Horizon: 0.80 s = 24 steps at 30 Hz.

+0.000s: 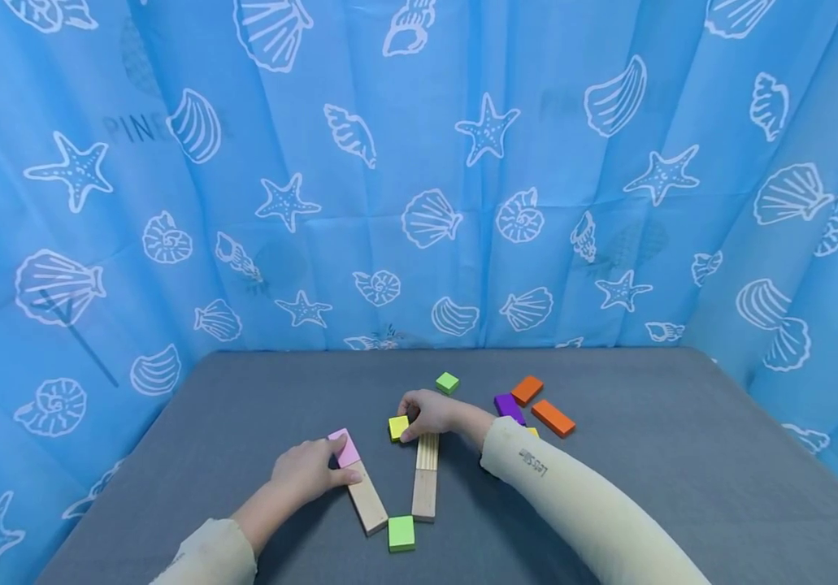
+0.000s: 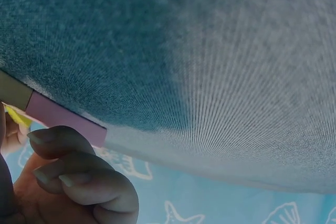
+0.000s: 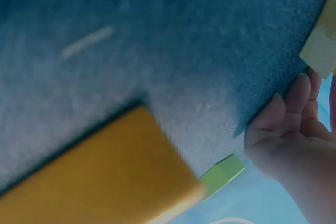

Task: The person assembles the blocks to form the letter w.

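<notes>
Left hand (image 1: pixel 303 474), half-curled, held pink block (image 1: pixel 349 452), likely steadying it; right hand (image 1: pixel 431 411) pinched yellow block (image 1: pixel 396 426) at pink's 2 o'clock.

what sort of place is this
Probably an indoor tabletop play or recording spot: a grey-topped table with small coloured blocks on it, and a blue curtain printed with seashells and starfish hanging behind.

"PINE" on the blue curtain (image 1: pixel 433 171); "Let's Slim", apparently, on the right sleeve (image 1: pixel 583 504)
</notes>
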Each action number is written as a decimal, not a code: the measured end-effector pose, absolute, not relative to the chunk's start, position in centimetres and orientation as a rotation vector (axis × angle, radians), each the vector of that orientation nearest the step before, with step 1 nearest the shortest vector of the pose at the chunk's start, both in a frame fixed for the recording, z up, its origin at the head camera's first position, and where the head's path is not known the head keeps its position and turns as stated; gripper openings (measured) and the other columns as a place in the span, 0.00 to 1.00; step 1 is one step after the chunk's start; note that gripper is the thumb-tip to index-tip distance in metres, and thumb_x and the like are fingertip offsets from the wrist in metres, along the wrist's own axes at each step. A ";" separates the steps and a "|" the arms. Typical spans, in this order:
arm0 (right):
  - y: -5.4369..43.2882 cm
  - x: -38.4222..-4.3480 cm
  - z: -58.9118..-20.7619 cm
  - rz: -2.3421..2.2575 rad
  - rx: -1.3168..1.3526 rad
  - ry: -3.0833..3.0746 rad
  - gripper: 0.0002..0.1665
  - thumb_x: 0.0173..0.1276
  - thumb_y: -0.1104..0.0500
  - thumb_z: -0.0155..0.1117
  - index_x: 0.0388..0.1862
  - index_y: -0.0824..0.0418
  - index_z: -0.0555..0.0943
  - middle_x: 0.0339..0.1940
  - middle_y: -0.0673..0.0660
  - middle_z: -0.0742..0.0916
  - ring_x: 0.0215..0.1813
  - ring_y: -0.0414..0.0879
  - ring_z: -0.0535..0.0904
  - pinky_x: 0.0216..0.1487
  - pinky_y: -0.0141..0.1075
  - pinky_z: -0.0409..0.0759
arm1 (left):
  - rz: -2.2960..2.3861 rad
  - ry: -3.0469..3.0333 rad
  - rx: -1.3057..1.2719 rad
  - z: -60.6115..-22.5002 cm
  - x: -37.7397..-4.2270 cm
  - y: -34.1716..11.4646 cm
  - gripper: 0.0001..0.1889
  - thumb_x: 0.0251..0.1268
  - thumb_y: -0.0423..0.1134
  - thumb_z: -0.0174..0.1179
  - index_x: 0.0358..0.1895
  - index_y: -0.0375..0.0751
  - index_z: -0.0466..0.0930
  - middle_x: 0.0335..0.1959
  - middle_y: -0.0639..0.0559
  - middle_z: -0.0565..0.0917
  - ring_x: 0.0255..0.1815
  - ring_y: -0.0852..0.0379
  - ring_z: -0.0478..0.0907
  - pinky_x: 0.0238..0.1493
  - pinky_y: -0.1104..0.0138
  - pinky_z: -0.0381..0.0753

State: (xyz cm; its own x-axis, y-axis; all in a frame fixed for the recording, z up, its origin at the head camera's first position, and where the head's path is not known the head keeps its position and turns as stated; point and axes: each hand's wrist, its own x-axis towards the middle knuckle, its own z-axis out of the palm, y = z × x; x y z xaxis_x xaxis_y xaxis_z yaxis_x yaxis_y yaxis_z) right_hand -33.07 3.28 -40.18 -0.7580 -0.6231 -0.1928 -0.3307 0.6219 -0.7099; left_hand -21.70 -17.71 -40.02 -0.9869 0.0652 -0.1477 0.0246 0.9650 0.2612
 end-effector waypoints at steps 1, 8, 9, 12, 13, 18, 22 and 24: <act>3.2 -33.1 -40.2 -0.956 -0.750 2.431 0.13 0.59 0.67 0.73 0.40 0.62 0.78 0.35 0.53 0.79 0.37 0.44 0.72 0.39 0.36 0.73 | 0.391 2.963 0.070 -40.0 -21.7 -17.7 0.38 0.54 0.59 0.69 0.65 0.40 0.75 0.57 0.38 0.80 0.56 0.40 0.77 0.49 0.46 0.77; 3.0 -33.0 -40.3 -1.024 -0.676 2.466 0.16 0.55 0.73 0.73 0.37 0.63 0.76 0.32 0.54 0.77 0.35 0.45 0.72 0.37 0.35 0.73 | 0.379 2.968 0.074 -40.1 -21.9 -17.7 0.38 0.52 0.59 0.69 0.64 0.39 0.76 0.57 0.38 0.80 0.56 0.40 0.77 0.49 0.46 0.77; 3.0 -33.0 -40.3 -1.035 -0.660 2.462 0.16 0.55 0.74 0.72 0.37 0.63 0.76 0.31 0.54 0.77 0.34 0.45 0.72 0.36 0.34 0.73 | 0.382 2.967 0.075 -40.1 -22.0 -17.7 0.38 0.53 0.59 0.70 0.64 0.39 0.76 0.57 0.38 0.80 0.57 0.40 0.77 0.50 0.46 0.77; 2.8 -33.0 -40.3 -1.072 -0.607 2.441 0.16 0.54 0.75 0.72 0.36 0.63 0.76 0.30 0.55 0.76 0.34 0.45 0.71 0.35 0.34 0.72 | 0.393 2.966 0.080 -40.1 -22.1 -17.7 0.37 0.53 0.58 0.70 0.63 0.38 0.76 0.57 0.39 0.80 0.57 0.40 0.77 0.51 0.46 0.76; 2.8 -33.0 -40.3 -1.084 -0.587 2.435 0.16 0.54 0.75 0.71 0.36 0.63 0.76 0.30 0.55 0.76 0.34 0.46 0.71 0.35 0.34 0.72 | 0.394 2.967 0.082 -40.1 -22.1 -17.7 0.37 0.53 0.57 0.70 0.63 0.38 0.77 0.56 0.39 0.81 0.57 0.40 0.77 0.51 0.45 0.76; 2.7 -32.9 -40.2 -1.124 -0.499 2.419 0.13 0.55 0.75 0.70 0.32 0.63 0.77 0.30 0.56 0.77 0.34 0.47 0.72 0.36 0.35 0.73 | 0.383 2.968 0.091 -40.2 -22.1 -17.7 0.37 0.53 0.58 0.70 0.63 0.38 0.76 0.56 0.39 0.81 0.57 0.40 0.76 0.52 0.45 0.75; 3.0 -32.9 -40.2 -1.196 -0.452 2.390 0.14 0.54 0.76 0.70 0.30 0.63 0.76 0.30 0.56 0.76 0.34 0.48 0.73 0.36 0.35 0.74 | 0.394 2.965 0.075 -40.2 -22.0 -17.6 0.38 0.52 0.57 0.70 0.64 0.39 0.76 0.58 0.39 0.80 0.58 0.39 0.76 0.53 0.45 0.74; 3.3 -32.9 -40.0 -1.252 -0.418 2.375 0.14 0.54 0.76 0.70 0.30 0.62 0.75 0.30 0.56 0.77 0.34 0.48 0.74 0.37 0.35 0.74 | 0.403 2.963 0.069 -40.1 -22.0 -17.6 0.38 0.52 0.57 0.71 0.64 0.38 0.75 0.58 0.39 0.80 0.58 0.39 0.76 0.54 0.45 0.74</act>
State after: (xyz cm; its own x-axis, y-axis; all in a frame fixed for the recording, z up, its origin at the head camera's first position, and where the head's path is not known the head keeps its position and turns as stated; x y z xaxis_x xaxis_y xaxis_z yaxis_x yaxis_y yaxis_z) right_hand -32.94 3.34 -39.96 -0.8660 -0.4468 -0.2248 -0.0668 0.5488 -0.8333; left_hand -21.95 -17.59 -40.10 -0.9877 0.0654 -0.1421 0.0251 0.9628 0.2689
